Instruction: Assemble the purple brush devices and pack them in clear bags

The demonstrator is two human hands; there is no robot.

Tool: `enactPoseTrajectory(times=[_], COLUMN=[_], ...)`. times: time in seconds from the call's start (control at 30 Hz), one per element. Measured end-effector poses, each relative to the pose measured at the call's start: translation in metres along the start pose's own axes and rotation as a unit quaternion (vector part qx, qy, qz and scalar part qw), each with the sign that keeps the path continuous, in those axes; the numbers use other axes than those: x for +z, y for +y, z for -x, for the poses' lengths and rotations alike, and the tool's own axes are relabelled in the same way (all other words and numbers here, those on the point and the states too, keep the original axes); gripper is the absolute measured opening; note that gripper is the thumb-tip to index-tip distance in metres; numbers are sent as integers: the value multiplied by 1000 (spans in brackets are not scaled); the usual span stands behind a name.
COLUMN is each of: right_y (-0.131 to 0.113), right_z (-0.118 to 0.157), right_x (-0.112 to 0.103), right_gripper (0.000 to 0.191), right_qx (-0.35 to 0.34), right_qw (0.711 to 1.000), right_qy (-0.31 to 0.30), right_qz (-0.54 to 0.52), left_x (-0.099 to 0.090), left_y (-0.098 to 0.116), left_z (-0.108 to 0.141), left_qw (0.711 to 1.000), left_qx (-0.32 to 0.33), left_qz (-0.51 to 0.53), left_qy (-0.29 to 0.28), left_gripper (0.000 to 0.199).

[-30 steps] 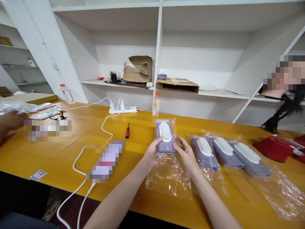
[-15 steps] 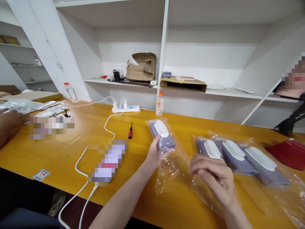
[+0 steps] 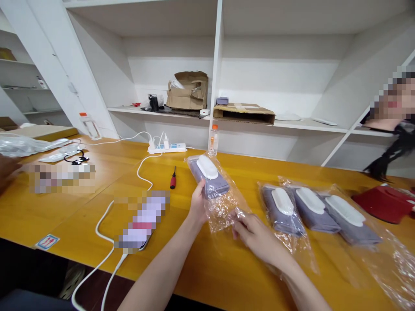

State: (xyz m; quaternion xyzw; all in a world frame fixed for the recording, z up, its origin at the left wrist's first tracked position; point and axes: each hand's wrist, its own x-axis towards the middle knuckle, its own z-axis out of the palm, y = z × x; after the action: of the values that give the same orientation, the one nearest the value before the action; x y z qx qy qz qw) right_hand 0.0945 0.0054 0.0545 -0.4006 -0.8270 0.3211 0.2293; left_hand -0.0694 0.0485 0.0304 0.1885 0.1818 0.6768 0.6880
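Observation:
My left hand (image 3: 197, 205) grips a grey-purple packet with a white flip lid (image 3: 209, 179), probably wet wipes, through its transparent plastic bag (image 3: 220, 211). The packet tilts up and away from me above the table. My right hand (image 3: 256, 233) pinches the loose end of that bag with its fingertips. To the right, several similar bagged packets (image 3: 311, 211) lie side by side on the orange wooden table (image 3: 81, 220). The nearest of them lies just beyond my right hand, not touching it.
A co-worker's hand (image 3: 6, 172) is at the far left by crumpled plastic bags (image 3: 19, 146). A red-handled screwdriver (image 3: 173, 179), white cables and a power strip (image 3: 167, 148) lie on the table. A person (image 3: 389, 125) stands at the right, behind a red object (image 3: 384, 203).
My right hand has come back from the right to the bag's loose end and pinches it. My left hand has turned the packet so its lid tilts further left.

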Motion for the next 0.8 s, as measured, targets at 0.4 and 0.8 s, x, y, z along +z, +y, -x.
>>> enactPoseTrajectory(times=[0.4,0.8], right_y=[12,24], right_z=[-12,-13], right_x=[23,25], right_gripper=[36,23], right_qx=[145,241], right_qw=[828,730], right_qy=[162,183], right_qz=[-517,-613], left_x=[5,11], left_y=[-14,-2], left_z=[9,11], left_qw=[993,982], left_qx=[66,172], left_qz=[-98,-72], left_qy=[2,-16], left_gripper=[63,65])
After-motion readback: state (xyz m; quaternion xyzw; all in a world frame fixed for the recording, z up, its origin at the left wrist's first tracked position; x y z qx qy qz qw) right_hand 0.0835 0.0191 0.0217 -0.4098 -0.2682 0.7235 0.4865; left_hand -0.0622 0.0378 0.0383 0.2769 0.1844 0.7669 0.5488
